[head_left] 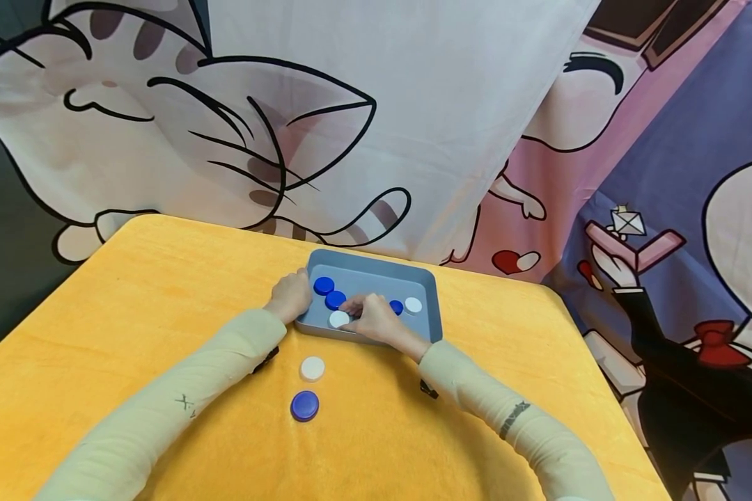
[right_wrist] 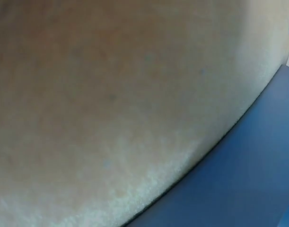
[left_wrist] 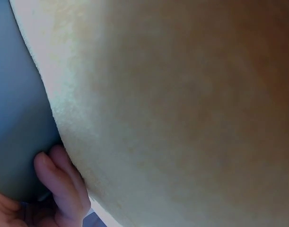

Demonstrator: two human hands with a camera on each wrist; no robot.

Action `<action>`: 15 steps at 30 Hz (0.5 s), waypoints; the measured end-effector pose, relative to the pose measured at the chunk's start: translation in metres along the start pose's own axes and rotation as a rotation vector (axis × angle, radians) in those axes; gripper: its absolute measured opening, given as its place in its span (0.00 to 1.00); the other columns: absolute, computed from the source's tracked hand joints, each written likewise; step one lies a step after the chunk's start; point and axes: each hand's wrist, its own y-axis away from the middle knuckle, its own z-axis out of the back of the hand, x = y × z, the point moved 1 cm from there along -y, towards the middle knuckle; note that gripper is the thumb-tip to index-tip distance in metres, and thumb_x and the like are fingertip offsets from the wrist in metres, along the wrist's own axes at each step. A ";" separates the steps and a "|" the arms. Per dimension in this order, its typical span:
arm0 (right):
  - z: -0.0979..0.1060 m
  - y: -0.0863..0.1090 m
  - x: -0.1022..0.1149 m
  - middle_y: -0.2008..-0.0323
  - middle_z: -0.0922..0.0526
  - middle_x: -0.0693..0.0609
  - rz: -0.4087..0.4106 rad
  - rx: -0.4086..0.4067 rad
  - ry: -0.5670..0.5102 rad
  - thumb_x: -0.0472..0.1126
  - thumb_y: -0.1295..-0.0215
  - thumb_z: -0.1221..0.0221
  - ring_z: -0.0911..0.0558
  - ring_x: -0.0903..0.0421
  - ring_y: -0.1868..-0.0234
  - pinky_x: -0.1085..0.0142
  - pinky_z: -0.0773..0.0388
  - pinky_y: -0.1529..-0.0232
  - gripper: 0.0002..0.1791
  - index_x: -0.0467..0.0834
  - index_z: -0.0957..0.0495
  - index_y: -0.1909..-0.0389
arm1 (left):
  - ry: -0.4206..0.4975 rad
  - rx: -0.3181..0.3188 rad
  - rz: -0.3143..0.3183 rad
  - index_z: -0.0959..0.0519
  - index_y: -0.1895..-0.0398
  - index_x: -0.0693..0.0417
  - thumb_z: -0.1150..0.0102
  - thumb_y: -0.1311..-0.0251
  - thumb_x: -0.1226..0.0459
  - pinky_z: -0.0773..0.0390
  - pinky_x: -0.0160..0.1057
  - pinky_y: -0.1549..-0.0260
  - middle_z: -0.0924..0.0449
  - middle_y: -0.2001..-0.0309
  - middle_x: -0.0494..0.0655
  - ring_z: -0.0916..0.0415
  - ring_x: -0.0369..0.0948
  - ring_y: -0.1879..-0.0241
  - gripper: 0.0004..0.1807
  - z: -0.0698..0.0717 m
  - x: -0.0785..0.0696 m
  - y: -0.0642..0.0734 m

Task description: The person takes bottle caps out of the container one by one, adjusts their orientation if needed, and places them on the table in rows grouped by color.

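A shallow blue-grey tray (head_left: 376,261) lies near the far edge of the table. Its left wall is gripped by my left hand (head_left: 290,297), whose curled fingers (left_wrist: 64,184) show against the tray in the left wrist view. Over the tray's front part, my right hand (head_left: 376,316) pinches a white round cap (head_left: 338,319) at its right side, between thumb and fingertips. A blue cap (head_left: 335,300) sits just behind those fingertips, with another blue cap (head_left: 324,285) farther back. Toward the tray's right lie a blue cap (head_left: 396,307) and a white cap (head_left: 413,305).
In front of the tray, a white cap (head_left: 312,369) and a larger-looking blue cap (head_left: 304,406) lie on the yellow tablecloth (head_left: 225,445). Behind the table hangs a cloth (head_left: 464,104) printed with cartoon figures. Palm skin fills much of both wrist views.
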 end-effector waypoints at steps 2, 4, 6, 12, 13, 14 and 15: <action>0.000 0.000 0.000 0.63 0.13 0.49 0.005 -0.002 -0.001 0.40 0.51 0.28 0.17 0.59 0.63 0.71 0.20 0.59 0.15 0.41 0.15 0.60 | 0.000 -0.003 -0.002 0.34 0.43 0.74 0.58 0.31 0.69 0.20 0.53 0.54 0.22 0.53 0.69 0.20 0.55 0.56 0.18 0.001 0.000 0.001; 0.001 0.000 0.001 0.64 0.13 0.49 0.006 -0.004 -0.001 0.40 0.51 0.28 0.17 0.59 0.64 0.72 0.20 0.59 0.15 0.41 0.15 0.60 | -0.002 -0.006 -0.006 0.35 0.43 0.74 0.57 0.32 0.69 0.20 0.53 0.54 0.22 0.53 0.69 0.20 0.56 0.55 0.18 0.001 -0.001 0.001; 0.000 0.000 0.001 0.64 0.13 0.49 0.006 -0.007 0.001 0.40 0.51 0.27 0.17 0.59 0.64 0.72 0.20 0.60 0.15 0.41 0.15 0.61 | -0.003 -0.007 -0.007 0.35 0.43 0.74 0.57 0.32 0.70 0.20 0.53 0.54 0.22 0.52 0.69 0.20 0.56 0.55 0.19 0.001 -0.001 0.001; -0.002 0.001 -0.001 0.64 0.13 0.50 0.004 -0.023 0.007 0.41 0.51 0.27 0.18 0.60 0.65 0.73 0.21 0.61 0.15 0.42 0.15 0.61 | -0.010 -0.003 -0.002 0.35 0.42 0.74 0.58 0.32 0.70 0.20 0.53 0.54 0.22 0.53 0.69 0.20 0.56 0.55 0.19 0.000 -0.001 0.000; -0.002 0.001 -0.001 0.65 0.13 0.50 0.004 -0.027 0.005 0.41 0.52 0.27 0.18 0.60 0.65 0.73 0.21 0.61 0.15 0.42 0.15 0.61 | -0.012 -0.003 -0.001 0.35 0.42 0.74 0.58 0.32 0.70 0.20 0.53 0.54 0.22 0.53 0.69 0.20 0.56 0.55 0.18 0.000 -0.001 0.000; -0.002 0.001 -0.002 0.65 0.13 0.50 0.005 -0.032 0.001 0.41 0.52 0.27 0.18 0.61 0.66 0.74 0.21 0.61 0.15 0.42 0.15 0.61 | -0.013 -0.004 -0.001 0.35 0.43 0.74 0.58 0.32 0.70 0.20 0.53 0.54 0.22 0.53 0.69 0.20 0.56 0.55 0.18 0.000 0.000 0.000; -0.002 0.001 -0.002 0.65 0.13 0.50 0.004 -0.037 -0.003 0.41 0.52 0.27 0.18 0.61 0.66 0.74 0.21 0.62 0.15 0.42 0.15 0.61 | -0.015 -0.005 0.000 0.35 0.43 0.74 0.58 0.32 0.70 0.20 0.53 0.54 0.22 0.53 0.69 0.20 0.56 0.55 0.18 0.000 0.000 -0.001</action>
